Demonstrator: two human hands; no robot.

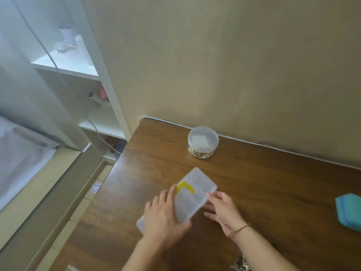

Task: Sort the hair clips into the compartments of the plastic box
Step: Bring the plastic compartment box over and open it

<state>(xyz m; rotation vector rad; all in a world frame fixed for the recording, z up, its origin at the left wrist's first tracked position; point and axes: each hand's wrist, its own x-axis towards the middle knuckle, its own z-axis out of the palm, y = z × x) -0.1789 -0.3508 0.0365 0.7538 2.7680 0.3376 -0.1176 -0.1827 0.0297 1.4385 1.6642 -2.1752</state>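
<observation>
A flat clear plastic box point(197, 189) with a yellow strip inside lies on the brown wooden table point(273, 192), its lid down. My left hand point(166, 218) rests on the box's near left part, fingers spread over the lid. My right hand point(224, 212) grips the box's right edge with thumb and fingers. A round clear jar point(203, 142) with a lid stands near the wall, small colourful hair clips showing at its bottom.
A teal object point(349, 213) lies at the table's right edge. A white cable runs along the wall behind the jar. A white shelf unit point(101, 90) stands left of the table. Something patterned shows at the bottom edge by my right forearm.
</observation>
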